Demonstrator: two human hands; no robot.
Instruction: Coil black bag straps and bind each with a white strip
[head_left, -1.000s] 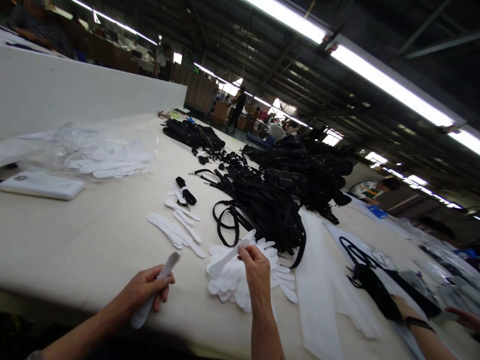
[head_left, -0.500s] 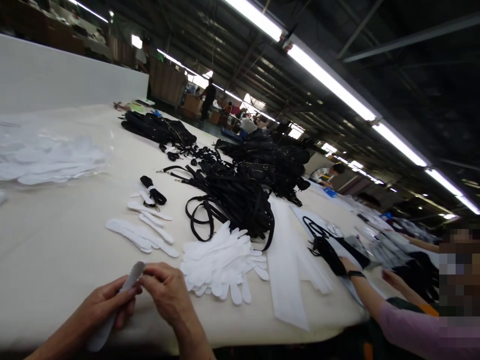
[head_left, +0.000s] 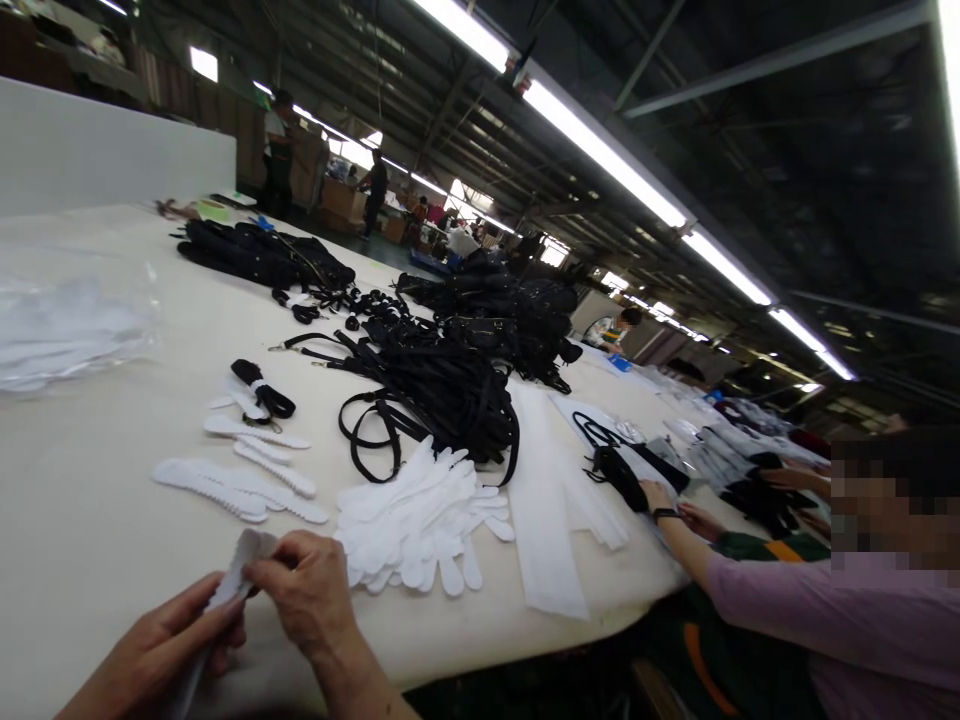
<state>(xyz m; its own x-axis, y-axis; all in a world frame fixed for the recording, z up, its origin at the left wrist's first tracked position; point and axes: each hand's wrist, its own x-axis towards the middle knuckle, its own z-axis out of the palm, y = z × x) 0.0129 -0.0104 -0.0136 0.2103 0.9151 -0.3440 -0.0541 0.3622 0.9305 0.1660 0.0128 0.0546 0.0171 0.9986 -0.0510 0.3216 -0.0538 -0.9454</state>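
Observation:
Between the fingers of my left hand point(head_left: 180, 630), at the near left of the table, is a white strip point(head_left: 238, 562) with a rounded end and a scalloped edge. My right hand point(head_left: 304, 590) pinches the same strip by its upper end, which is bent over. Several like strips point(head_left: 232, 488) lie loose just beyond my hands. A fanned heap of white strips point(head_left: 420, 515) sits to the right of my right hand. Past the loose strips rests a folded black strap point(head_left: 262, 388) with a white band around it.
A tangle of black straps point(head_left: 442, 390) lies mid-table, with black bags point(head_left: 510, 300) behind. Clear plastic with white pieces point(head_left: 67, 330) is at left. White sheet material point(head_left: 544, 500) lies right of the heap. A co-worker's hand point(head_left: 660, 498) handles a black item at right.
The strip's upper end, straighter before, is now bent over under my right fingers. The view has swung to the right, so the table things appear further left. The co-worker's hands have come closer together.

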